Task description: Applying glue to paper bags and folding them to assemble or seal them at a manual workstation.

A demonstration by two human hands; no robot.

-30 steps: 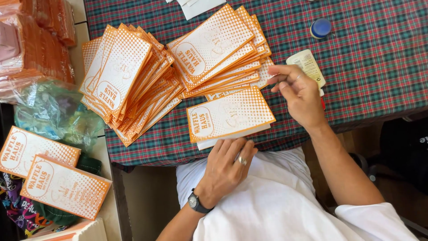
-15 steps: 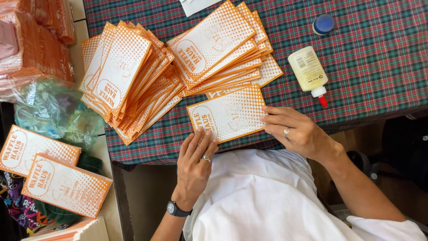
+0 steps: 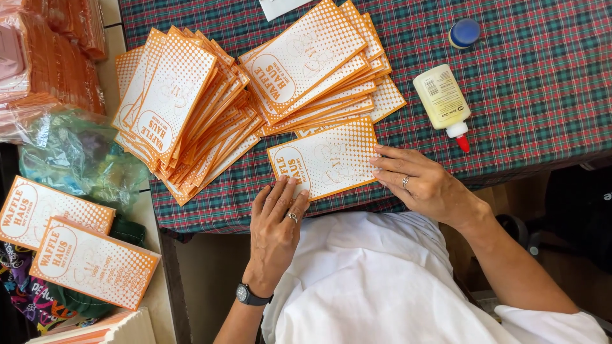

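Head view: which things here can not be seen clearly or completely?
- Orange paper sleeve under the left hand and right hand: its edges under the fingers are hidden.
- Lower sleeves in the two fanned stacks: covered by those on top.
- White sheet: cut off by the top edge.
- Contents of the clear plastic bag: blurred by the plastic.

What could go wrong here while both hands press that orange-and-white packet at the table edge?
1. The flat orange-and-white paper packet lies near the edge of the plaid-covered table; under the left hand and right hand it might slide off.
2. The uncapped pale yellow glue bottle lies on its side and may leak onto the cloth.
3. The fanned stack of orange packets could slip if nudged.
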